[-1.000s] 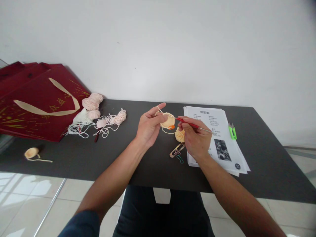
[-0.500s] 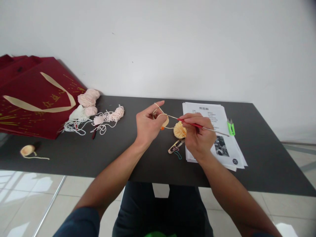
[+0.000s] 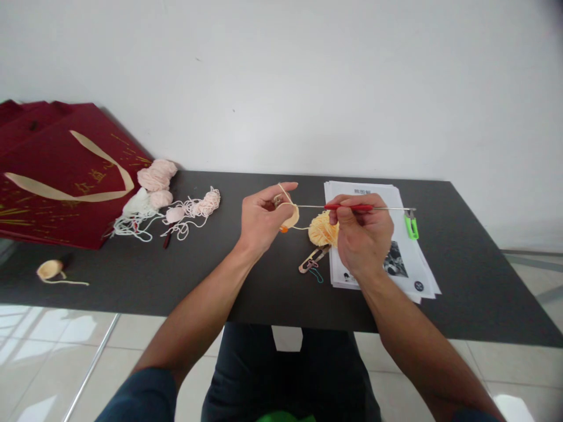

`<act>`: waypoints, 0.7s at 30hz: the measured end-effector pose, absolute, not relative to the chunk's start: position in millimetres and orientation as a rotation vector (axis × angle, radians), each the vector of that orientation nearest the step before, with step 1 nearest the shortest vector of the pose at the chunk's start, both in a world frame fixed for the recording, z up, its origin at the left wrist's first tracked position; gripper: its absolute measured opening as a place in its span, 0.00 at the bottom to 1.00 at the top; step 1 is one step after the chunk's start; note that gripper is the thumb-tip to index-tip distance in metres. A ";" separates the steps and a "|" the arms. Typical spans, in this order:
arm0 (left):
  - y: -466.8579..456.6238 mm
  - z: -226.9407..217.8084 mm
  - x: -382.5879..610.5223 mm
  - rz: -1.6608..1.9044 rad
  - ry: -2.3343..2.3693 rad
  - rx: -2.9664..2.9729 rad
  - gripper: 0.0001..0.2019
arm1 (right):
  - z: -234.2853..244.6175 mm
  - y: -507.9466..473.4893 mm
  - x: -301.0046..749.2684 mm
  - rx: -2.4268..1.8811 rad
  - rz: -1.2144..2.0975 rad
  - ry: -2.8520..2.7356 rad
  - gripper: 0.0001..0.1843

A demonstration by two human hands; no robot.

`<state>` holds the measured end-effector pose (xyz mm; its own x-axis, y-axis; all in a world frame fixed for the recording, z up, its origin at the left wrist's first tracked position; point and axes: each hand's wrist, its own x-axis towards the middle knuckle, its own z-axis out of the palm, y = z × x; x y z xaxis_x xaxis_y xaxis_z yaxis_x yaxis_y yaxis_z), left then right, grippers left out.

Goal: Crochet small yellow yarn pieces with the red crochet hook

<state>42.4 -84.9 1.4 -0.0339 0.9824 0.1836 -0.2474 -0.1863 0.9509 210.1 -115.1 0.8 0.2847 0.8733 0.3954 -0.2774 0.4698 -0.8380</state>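
My left hand (image 3: 266,215) pinches a small pale yellow crochet piece (image 3: 291,217), with a strand of yarn over its raised index finger. An orange bit, perhaps a stitch marker (image 3: 284,230), shows at the lower edge of the piece. In my right hand (image 3: 363,231) is a crochet hook (image 3: 352,207) with a red grip, held nearly level. Its thin metal tip reaches the top edge of the piece. A yellow yarn ball (image 3: 322,228) lies on the table between the hands, and a strand runs from it to the piece.
Printed sheets (image 3: 373,280) lie under my right hand, beside green thread snips (image 3: 411,225). Nearer me are a tan-handled tool (image 3: 308,262) and a teal stitch marker (image 3: 316,274). Leftward are pink yarn (image 3: 157,174), a red gift bag (image 3: 57,158) and a small cream crocheted cup (image 3: 50,268).
My right hand has shifted slightly right, and the hook has swung from slanting to nearly level. The crochet piece has turned more into view; my left hand has hardly moved.
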 end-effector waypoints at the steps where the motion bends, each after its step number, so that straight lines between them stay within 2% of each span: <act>1: -84.5 1.2 42.4 1.454 0.925 1.137 0.18 | 2.2 -114.7 210.4 -0.721 0.902 -0.974 0.09; 9: -87.1 -2.1 47.3 1.441 0.890 1.122 0.12 | 1.9 -109.9 203.7 -0.742 1.284 -0.703 0.11; 15: -86.7 -2.2 47.5 1.516 0.876 1.079 0.18 | -2.5 -111.6 195.6 -0.787 1.292 -0.630 0.11; 21: -87.5 -0.3 47.2 1.487 0.920 1.047 0.16 | -6.5 -112.6 191.4 -0.777 1.209 -0.698 0.08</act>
<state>47.2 -87.5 -0.3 -0.0676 0.9877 0.1411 -0.3150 -0.1553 0.9363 191.4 -112.6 -6.5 0.2156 0.9747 0.0588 -0.5382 0.1688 -0.8257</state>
